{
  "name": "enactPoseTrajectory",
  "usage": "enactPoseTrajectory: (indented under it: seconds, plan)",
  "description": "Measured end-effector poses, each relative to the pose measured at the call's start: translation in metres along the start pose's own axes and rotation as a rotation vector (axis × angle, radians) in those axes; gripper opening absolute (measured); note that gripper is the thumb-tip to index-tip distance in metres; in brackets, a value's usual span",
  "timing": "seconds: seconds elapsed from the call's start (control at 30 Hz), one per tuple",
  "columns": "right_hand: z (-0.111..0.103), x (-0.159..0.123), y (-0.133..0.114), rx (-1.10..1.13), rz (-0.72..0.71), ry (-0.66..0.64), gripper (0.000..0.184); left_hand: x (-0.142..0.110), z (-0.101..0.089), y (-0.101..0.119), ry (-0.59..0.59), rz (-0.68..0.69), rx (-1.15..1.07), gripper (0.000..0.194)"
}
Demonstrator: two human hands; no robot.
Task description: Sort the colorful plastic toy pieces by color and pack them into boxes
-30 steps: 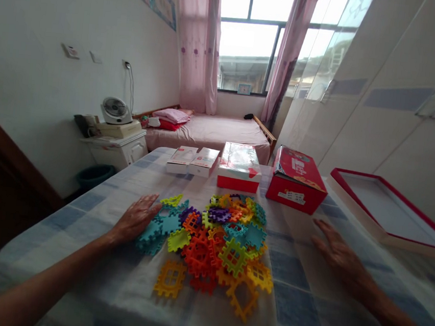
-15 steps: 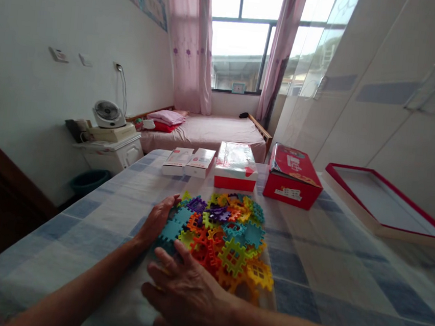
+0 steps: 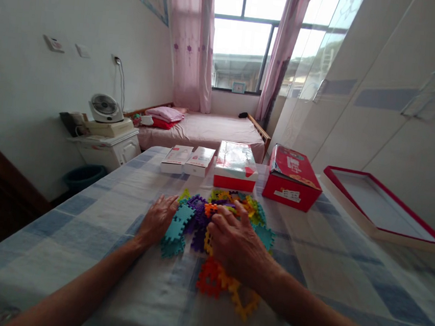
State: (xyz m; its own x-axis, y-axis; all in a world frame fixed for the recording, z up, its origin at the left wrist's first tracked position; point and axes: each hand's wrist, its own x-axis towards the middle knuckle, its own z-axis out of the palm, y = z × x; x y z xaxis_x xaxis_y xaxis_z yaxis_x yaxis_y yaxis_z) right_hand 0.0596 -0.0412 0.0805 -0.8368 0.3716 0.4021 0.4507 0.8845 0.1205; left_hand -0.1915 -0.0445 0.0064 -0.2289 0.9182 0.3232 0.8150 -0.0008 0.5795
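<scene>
A heap of coloured plastic interlocking tiles (image 3: 197,217) lies in the middle of the checked tablecloth (image 3: 80,232). My left hand (image 3: 157,220) rests flat against the heap's left side, fingers stretched out and touching teal tiles (image 3: 176,228). My right hand (image 3: 235,239) lies palm down on top of the heap, fingers spread, covering its middle. Orange and yellow tiles (image 3: 224,289) stick out beneath my right wrist on the near side.
Two small white boxes (image 3: 189,160), a red and white box (image 3: 237,166) and a red box (image 3: 292,178) stand in a row at the table's far edge. A red-rimmed box lid (image 3: 378,209) lies at the right. Beyond are a bed (image 3: 205,128) and a fan (image 3: 103,108).
My right hand swept in from the right side of the table, round the near side, onto the heap. The tiles have been pushed closer together. My left hand stayed at the heap's left side.
</scene>
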Motion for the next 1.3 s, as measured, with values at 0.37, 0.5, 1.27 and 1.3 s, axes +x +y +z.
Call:
enactPoseTrajectory:
  seconds: [0.37,0.5,1.27,1.3]
  plan:
    - [0.026,-0.053,0.067,0.160,0.410,0.171,0.020,-0.006,0.014,0.062,-0.069,-0.118,-0.357,0.053]
    - [0.030,-0.057,0.071,0.246,0.432,0.228,0.023,-0.003,0.028,0.100,-0.028,-0.094,-0.454,0.043]
    - [0.038,-0.098,0.109,0.554,0.816,0.132,0.061,0.033,0.036,0.041,-0.196,-0.064,-0.202,0.069]
    - [0.040,-0.097,0.106,0.546,0.809,0.127,0.062,0.031,0.039,0.053,-0.218,-0.050,-0.277,0.069]
